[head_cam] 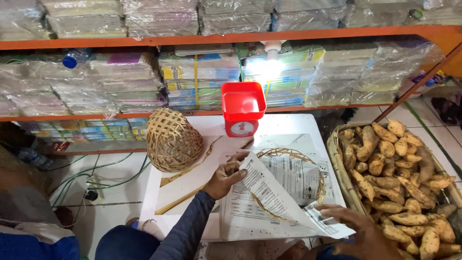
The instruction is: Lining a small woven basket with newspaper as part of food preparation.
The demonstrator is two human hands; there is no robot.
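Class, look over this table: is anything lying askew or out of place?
Yes. One woven basket lies tipped on its side near the red scale instead of standing. A printed sheet sags crookedly into another basket, one corner lifted by the left hand; the right hand rests on its lower edge.

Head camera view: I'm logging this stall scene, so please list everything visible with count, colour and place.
woven basket: one, tan, tipped on the white table, left
shallow basket: one, tan, lined with paper
printed sheet: one, white, over the shallow basket
scale: one, red, table's back
sweet potatoes: many, tan, in large basket, right
wrapped stacks: many, mixed colours, on orange shelves
left hand: one, folds the sheet's corner
right hand: one, on the sheet's lower right edge
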